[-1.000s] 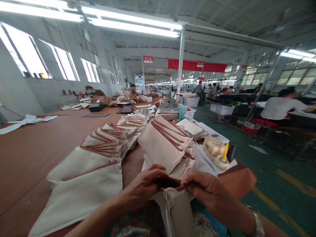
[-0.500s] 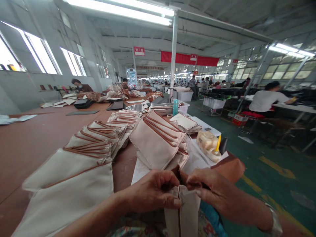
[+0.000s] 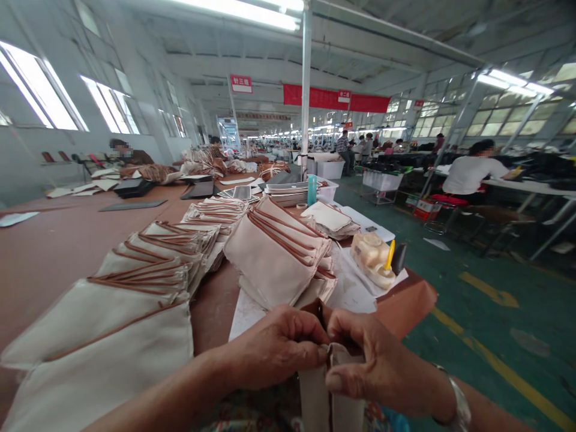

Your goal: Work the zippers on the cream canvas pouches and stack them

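A cream fabric piece point(image 3: 315, 399) with a dark seam down its middle and brown material at its top hangs upright at the bottom centre. My left hand point(image 3: 281, 348) pinches its upper edge left of the seam. On the other side my right hand point(image 3: 373, 360) grips it, thumb lying over the front near the seam, a silver bracelet on the wrist. The fingertips of both hands nearly meet. Just beyond them lies a stack of cream pieces with brown edging point(image 3: 274, 258). More such pieces point(image 3: 121, 354) fan out along the left.
A plastic container point(image 3: 371, 255) with a yellow-handled tool point(image 3: 389, 255) rests on white paper at the table's right edge. Behind the stacks stands a teal bottle point(image 3: 312, 189) near a metal post point(image 3: 306, 90). A person in white point(image 3: 472, 174) sits at the right; others work farther back.
My right thumb has moved left and down over the front of the piece, close to the seam. The surroundings have shifted left in view as the camera turned slightly right.
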`<action>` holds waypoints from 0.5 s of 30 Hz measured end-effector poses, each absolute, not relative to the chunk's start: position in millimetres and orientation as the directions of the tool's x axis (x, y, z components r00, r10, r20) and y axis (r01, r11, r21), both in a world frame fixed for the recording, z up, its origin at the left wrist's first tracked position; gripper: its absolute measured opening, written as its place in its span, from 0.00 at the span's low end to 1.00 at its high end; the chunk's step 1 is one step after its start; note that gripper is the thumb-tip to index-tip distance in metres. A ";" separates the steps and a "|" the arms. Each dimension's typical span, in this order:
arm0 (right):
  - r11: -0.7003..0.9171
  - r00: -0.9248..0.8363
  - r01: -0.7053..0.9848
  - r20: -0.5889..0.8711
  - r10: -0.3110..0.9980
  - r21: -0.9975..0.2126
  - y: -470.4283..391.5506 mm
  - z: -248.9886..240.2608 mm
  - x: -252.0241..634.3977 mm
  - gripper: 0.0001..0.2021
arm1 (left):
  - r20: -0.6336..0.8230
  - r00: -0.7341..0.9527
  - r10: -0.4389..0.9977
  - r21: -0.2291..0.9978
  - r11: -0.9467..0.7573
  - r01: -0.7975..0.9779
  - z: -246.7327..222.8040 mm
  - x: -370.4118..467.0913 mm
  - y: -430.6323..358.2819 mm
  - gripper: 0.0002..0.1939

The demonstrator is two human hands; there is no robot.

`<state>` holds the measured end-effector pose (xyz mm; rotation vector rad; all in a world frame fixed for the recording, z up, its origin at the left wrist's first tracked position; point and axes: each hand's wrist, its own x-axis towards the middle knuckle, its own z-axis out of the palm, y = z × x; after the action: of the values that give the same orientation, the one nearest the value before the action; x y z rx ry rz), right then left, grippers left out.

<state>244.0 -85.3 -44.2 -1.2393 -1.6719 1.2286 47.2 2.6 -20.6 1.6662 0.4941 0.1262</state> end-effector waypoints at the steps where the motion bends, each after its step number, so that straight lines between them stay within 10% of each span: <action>1: 0.062 -0.273 0.257 -0.011 0.962 -0.964 -84.9 -43.8 242.9 0.18 | -0.199 0.893 0.404 0.960 -0.102 0.260 -21.1 48.3 2.4 0.12; 15: 0.022 -0.154 0.166 -0.004 0.988 -0.986 -83.7 -58.5 235.4 0.09 | -0.225 0.835 0.502 0.904 -0.212 0.371 -26.8 51.1 1.3 0.09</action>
<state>235.4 -83.7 -58.5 -1.2493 -1.4538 1.2320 51.1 1.3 -26.8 1.8287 0.6621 0.1380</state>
